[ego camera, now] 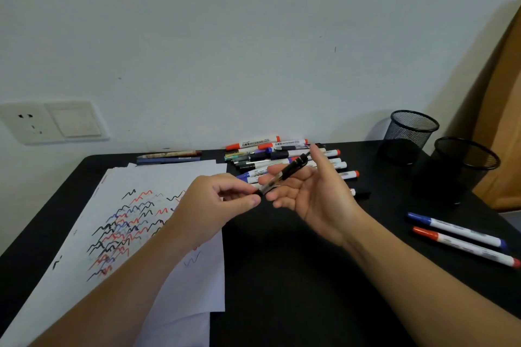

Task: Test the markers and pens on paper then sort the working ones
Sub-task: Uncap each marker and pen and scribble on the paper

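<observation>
The slim black-and-clear plastic pen point(283, 175), light, stiff and probably slick, lies across the loosely spread fingers of the right hand point(313, 194) while the left hand point(217, 205) pinches its near tip, so the barrel's middle looks the surest hold.

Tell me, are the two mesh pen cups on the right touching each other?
Cannot tell. In the head view the near mesh cup overlaps the far mesh cup, so any gap between them is hidden.
</observation>
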